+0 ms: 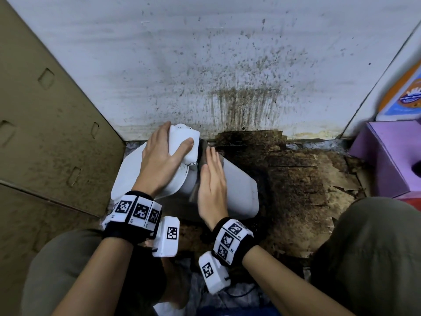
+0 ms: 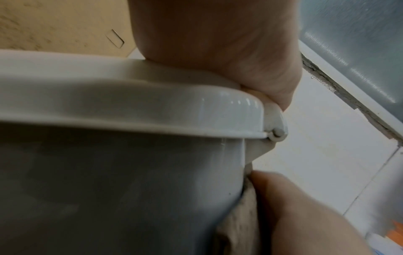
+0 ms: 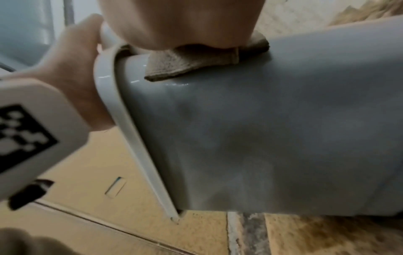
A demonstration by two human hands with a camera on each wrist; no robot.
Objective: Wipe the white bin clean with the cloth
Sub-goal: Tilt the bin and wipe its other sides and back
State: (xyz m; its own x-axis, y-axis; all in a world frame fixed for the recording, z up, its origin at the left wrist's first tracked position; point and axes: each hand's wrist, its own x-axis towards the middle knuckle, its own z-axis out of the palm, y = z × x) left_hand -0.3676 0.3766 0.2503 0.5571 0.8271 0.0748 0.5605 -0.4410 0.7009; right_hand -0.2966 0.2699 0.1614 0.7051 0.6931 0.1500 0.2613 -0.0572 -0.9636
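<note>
Right hand (image 1: 211,185) flat, fingers straight and together, pressing cloth (image 3: 196,60) onto side of white bin (image 1: 239,192). Left hand (image 1: 159,160) spread over bin lid (image 1: 182,142), thumb and fingers wrapped on it. Bin on its side, on stained floor (image 1: 296,183) beside spattered wall (image 1: 205,65); cardboard (image 1: 45,110) to left.

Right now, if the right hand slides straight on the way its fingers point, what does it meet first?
Probably the bin's lid hinge under the left hand; the right hand presses the cloth along the white bin toward it. Depth is unclear.
</note>
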